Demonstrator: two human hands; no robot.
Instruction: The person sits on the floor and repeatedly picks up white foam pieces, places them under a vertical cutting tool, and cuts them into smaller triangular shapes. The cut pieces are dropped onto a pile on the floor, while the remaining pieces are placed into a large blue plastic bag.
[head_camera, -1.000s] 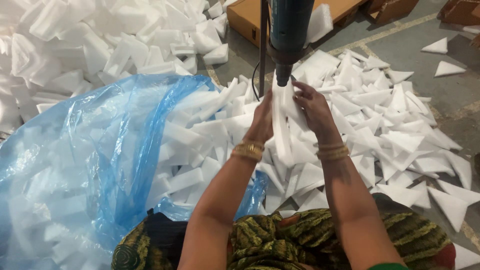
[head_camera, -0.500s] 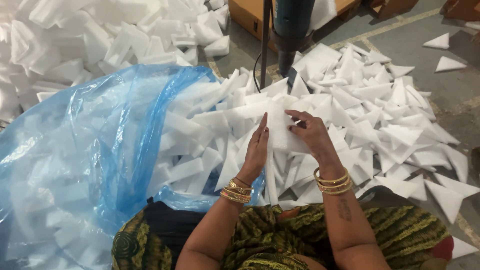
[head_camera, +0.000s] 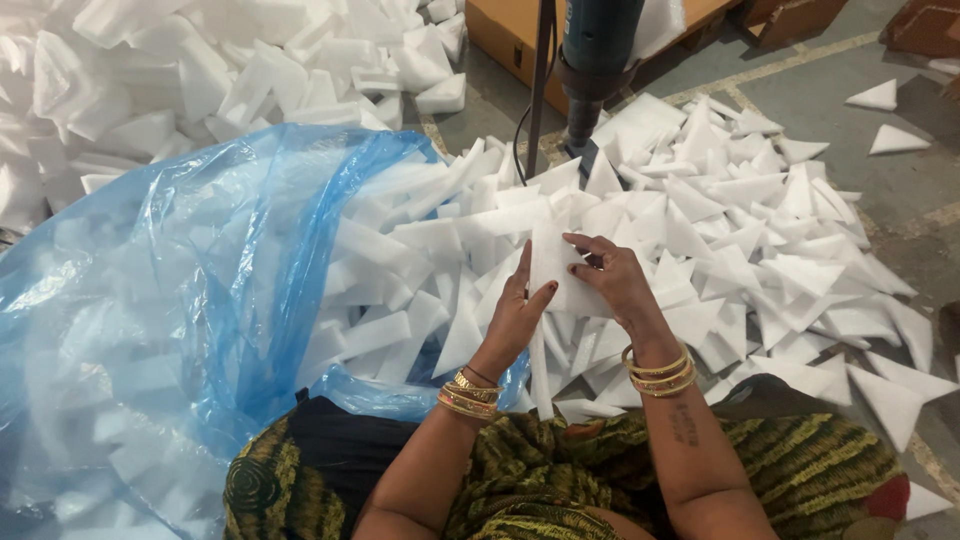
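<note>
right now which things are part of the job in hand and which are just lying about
In hand: left hand and right hand gripping a white foam piece; triangle foam pile; blue plastic bag.

Lying about: teal power tool; wooden board; foam block heap.

A single head-worn camera looks steeply down and slightly forward from above the person's lap, close to both forearms. It faces a heap of white triangular foam pieces (head_camera: 760, 240) on the grey floor, with a translucent blue plastic bag (head_camera: 200, 300) filling the frame's left.
</note>
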